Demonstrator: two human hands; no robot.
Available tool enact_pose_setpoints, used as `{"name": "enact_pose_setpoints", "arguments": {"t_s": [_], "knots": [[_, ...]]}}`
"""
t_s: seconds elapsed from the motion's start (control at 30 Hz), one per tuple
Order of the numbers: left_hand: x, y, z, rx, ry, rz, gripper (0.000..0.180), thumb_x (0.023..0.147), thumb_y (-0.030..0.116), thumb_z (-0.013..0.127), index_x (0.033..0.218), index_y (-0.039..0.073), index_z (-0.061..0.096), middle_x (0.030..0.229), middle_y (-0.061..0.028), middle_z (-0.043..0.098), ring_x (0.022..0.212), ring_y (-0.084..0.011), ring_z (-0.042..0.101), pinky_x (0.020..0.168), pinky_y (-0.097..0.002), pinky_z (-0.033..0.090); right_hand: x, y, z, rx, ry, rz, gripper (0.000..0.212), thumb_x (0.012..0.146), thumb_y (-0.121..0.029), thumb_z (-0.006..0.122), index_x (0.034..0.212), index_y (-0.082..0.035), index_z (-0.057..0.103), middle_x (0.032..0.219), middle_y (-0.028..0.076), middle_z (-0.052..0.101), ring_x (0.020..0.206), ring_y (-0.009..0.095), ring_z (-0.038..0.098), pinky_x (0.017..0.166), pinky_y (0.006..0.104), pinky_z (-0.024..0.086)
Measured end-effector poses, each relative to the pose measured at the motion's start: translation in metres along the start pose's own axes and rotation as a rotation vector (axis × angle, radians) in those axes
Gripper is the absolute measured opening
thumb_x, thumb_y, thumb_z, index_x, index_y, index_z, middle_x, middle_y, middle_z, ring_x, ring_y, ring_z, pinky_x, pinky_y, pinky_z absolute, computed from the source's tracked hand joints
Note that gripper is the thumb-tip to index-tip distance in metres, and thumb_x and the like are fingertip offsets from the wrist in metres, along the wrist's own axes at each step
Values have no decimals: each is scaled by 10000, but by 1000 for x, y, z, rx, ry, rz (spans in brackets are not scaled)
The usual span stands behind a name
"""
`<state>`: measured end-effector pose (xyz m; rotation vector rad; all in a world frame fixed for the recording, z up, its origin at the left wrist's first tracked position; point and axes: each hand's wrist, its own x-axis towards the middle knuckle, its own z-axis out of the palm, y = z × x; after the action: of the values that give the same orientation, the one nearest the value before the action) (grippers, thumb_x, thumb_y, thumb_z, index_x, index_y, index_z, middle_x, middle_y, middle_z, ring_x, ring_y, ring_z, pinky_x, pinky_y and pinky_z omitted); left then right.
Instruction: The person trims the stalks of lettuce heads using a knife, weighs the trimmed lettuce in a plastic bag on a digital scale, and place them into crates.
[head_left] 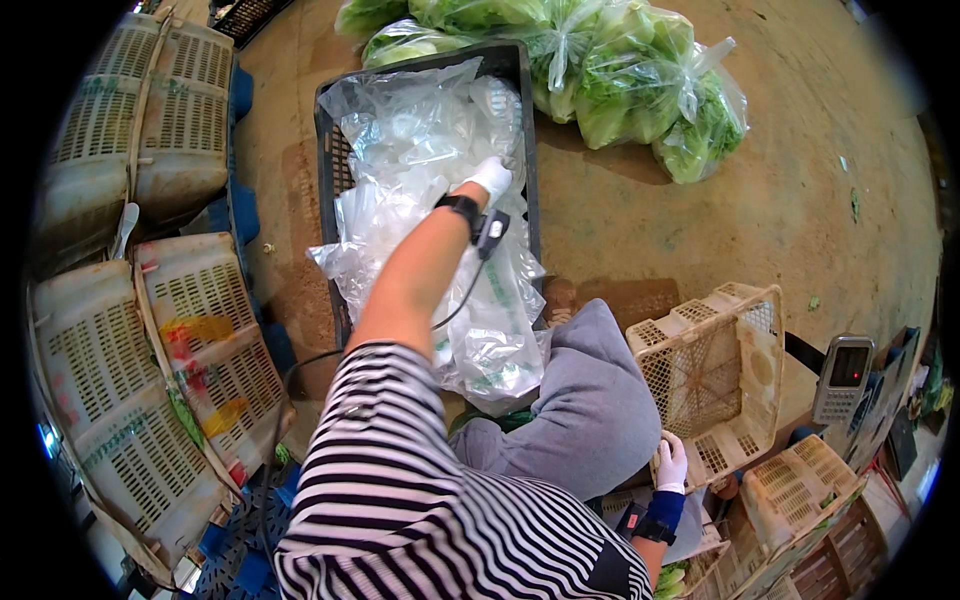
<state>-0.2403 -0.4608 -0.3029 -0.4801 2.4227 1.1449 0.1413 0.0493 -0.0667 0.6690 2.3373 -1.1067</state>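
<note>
My left arm reaches across a black plastic crate (pixel 532 130) heaped with clear plastic bags (pixel 400 150). My left hand (pixel 491 179), in a white glove, touches the bags near the crate's right side; its fingertips are lost against the white plastic. At the lower right my right hand (pixel 671 464), also gloved in white, has its fingers closed over the near left edge of a beige slatted crate (pixel 715 455) that stands tilted on its side. My bent knee (pixel 600 385) in grey trousers lies between the two crates.
Bagged green lettuces (pixel 630 85) lie on the brown floor (pixel 800 200) beyond the black crate. Pale slatted crates (pixel 150 380) stand along the left, with blue plastic (pixel 240 95) behind them. A scale display (pixel 845 375) on a post and more beige crates (pixel 800 485) are at the right.
</note>
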Motion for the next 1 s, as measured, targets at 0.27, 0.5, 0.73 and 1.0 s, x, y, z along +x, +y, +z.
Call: {"name": "enact_pose_setpoints", "arguments": {"t_s": [0.27,0.5,0.73,1.0], "knots": [[-9,65,6,1028,-238,-143,254,852,167,522,1068,150,655,1129,-63,614,1008,-183,612,762,-365,531,-27,42,-11,199,36,238,227,871,-76,522,1070,20,572,1049,98,596,993,176,549,902,288,416],[22,6,0,511,-67,-427,336,816,254,571,1096,77,627,1157,-136,586,1066,-296,569,870,-399,466,-10,44,-7,112,3,193,223,871,-84,521,1063,16,575,1055,97,597,997,188,551,902,295,418],[-85,-12,-79,-101,273,-66,307,686,192,685,927,18,607,859,-127,650,815,-208,625,750,-315,484,-7,49,3,69,-44,217,218,876,-83,519,1062,16,572,1046,105,598,979,187,562,890,294,430],[-195,72,-162,-609,508,146,270,757,49,605,1013,-36,589,845,-40,621,736,-126,600,682,-250,486,-9,39,0,138,-4,56,218,878,-75,518,1071,9,572,1020,82,607,927,149,573,836,266,455]]}}
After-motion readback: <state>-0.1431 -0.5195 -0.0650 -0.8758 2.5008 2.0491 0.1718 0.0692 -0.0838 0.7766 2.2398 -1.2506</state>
